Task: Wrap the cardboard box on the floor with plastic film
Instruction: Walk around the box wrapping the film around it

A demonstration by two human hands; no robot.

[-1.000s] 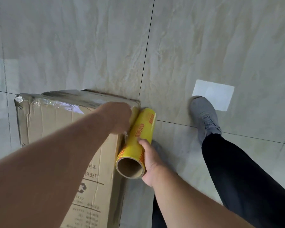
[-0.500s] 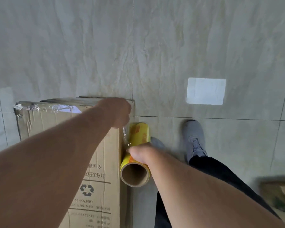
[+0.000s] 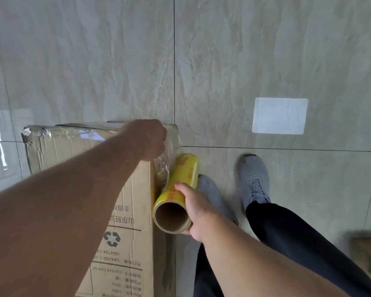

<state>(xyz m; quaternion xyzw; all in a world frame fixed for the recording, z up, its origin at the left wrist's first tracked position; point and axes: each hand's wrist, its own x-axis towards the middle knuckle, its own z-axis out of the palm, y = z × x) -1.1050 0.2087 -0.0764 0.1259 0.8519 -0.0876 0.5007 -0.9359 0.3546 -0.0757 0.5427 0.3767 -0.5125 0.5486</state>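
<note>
**Film drawn from roll at corner of carton**

A person stood over a cardboard box (image 3: 77,168) that lay on a pale tiled floor (image 3: 244,61), seen from a head-worn camera looking down. The left hand (image 3: 149,139) reached to the far right corner of the box top, its fingers curled and gathering the end of the clear plastic film (image 3: 162,168), which ran crumpled and glossy from that hand down to the roll. The right hand (image 3: 196,207) gripped the yellow film roll (image 3: 180,189) near its open cardboard core, fingers wrapped round the underside and thumb lying over the top; the roll was held just beside the right edge of the box, its near end tilted up toward the camera. A band of wrinkled film (image 3: 58,132) already lay along the far edge of the box top. Printed text and a recycling mark (image 3: 112,239) showed on the box face, upside down to the viewer. Two grey shoes (image 3: 254,179) stood on the floor to the right of the roll, below dark trouser legs (image 3: 298,243). A white rectangular patch (image 3: 280,115) lay on the tiles farther right, well apart from the box. A blurred brown object (image 3: 368,254) showed at the lower right edge; what it was could not be told.
</note>
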